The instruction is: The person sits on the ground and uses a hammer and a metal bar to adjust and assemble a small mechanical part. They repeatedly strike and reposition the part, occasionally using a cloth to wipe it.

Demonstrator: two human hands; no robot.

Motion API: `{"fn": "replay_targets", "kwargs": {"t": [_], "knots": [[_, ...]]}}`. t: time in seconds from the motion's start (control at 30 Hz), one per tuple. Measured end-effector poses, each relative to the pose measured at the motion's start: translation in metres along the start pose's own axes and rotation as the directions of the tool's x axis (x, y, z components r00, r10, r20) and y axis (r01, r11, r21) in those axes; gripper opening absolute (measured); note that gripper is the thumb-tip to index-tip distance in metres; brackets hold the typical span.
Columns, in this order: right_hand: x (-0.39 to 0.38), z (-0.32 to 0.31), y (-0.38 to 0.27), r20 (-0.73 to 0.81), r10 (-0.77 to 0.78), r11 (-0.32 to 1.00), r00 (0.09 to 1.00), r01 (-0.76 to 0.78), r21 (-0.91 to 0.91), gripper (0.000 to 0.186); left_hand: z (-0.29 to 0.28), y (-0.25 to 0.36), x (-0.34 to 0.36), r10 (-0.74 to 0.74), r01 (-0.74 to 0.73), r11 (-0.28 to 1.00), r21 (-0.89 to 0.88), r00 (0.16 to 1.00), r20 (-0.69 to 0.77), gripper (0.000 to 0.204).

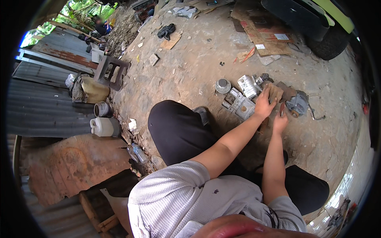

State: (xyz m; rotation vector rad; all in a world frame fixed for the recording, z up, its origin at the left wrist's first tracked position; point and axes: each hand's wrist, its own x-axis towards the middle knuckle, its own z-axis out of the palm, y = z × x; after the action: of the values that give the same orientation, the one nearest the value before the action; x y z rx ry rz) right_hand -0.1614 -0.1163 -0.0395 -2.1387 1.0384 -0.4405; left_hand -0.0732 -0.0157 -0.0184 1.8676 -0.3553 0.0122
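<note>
Over rough floor (178, 81), our left hand (263, 107) clamps fingers round a brown block (276, 93), our right hand (280, 121) a reddish tool (282, 108); loosening risks slips.

The left arm (234, 141), bare below a short grey sleeve (174, 178), stretches slantwise forward and to the right across the torso (226, 194). The left hand (262, 105) reaches farther out, fingers (264, 92) pointing forward and thumb spread apart from them. The right arm (274, 166) rises more steeply, ending in the right hand (280, 122), slightly nearer the torso, curled in a grip.
</note>
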Motion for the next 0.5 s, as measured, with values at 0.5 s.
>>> {"fn": "replay_targets", "kwargs": {"t": [0.5], "knots": [[0.02, -0.011, -0.012, -0.247, -0.393, 0.895, 0.886, 0.43, 0.119, 0.056, 0.006, 0.009, -0.007, -0.029, 0.028, 0.999, 0.018, 0.997, 0.07, 0.069]]}}
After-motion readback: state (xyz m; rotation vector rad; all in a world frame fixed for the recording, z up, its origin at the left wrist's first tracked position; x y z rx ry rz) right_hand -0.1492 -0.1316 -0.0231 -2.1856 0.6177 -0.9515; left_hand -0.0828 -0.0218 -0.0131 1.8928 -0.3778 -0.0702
